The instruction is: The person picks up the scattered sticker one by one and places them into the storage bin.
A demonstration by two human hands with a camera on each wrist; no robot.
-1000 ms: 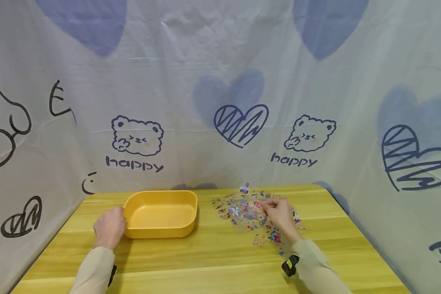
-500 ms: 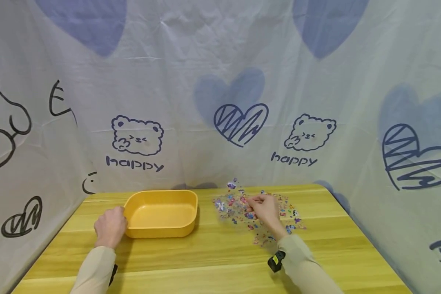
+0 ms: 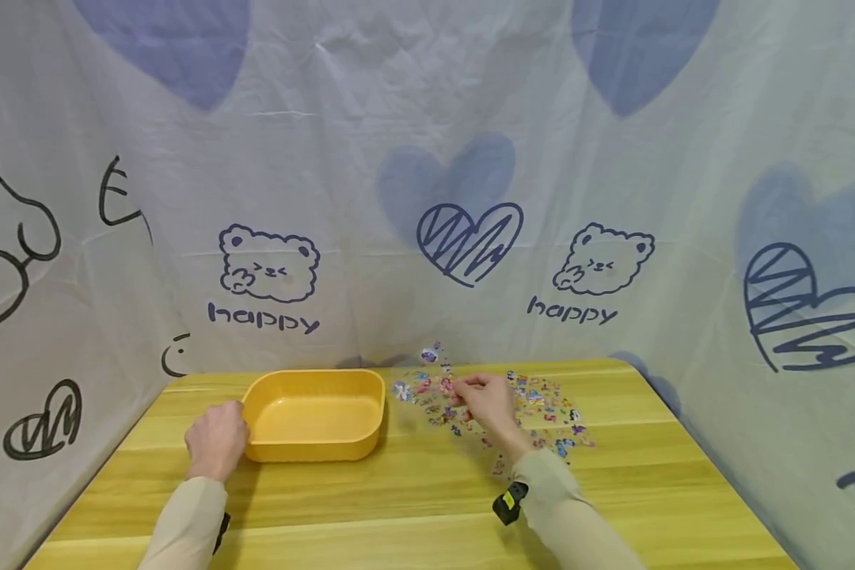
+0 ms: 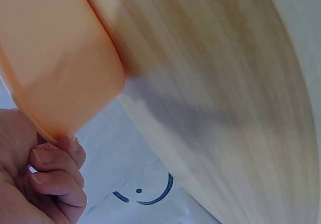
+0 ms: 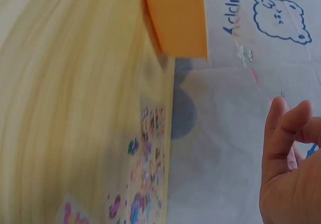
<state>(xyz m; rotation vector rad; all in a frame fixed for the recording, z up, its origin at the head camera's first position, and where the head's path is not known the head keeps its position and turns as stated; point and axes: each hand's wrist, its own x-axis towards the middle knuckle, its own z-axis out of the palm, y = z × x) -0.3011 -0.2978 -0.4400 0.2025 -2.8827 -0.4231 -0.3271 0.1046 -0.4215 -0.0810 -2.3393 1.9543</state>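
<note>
Since the earlier frame, the person's right grip (image 3: 488, 405) had moved in toward the yellow tub (image 3: 309, 451), bringing a clear sticker sheet (image 3: 423, 386) with it, while the left grip (image 3: 216, 440) had stayed at the tub's left end. Behind the tub hung a cloth backdrop (image 3: 349, 198); beneath the tub spread the wood-grained surface (image 3: 370, 507), and the tub's long axis ran side to side. Well to the tub's right lay a scatter of stickers (image 3: 534, 393). The sheet was closer in, its leading stickers just beside the tub's right wall in the head view, and the relation that seemed to count was this: it reached from the right grip toward the tub, with that grip the nearer of the two. Its own long axis could not be told, so faint was the film. The right grip was clamped on the sheet's edge; the left pinched the tub's rim. Only the left wrist view showed the fingers (image 4: 57, 184) curled at that rim's corner, and the right wrist view set several of the sheet's stickers against the backdrop, so it appeared raised, something the head view left less certain.
</note>
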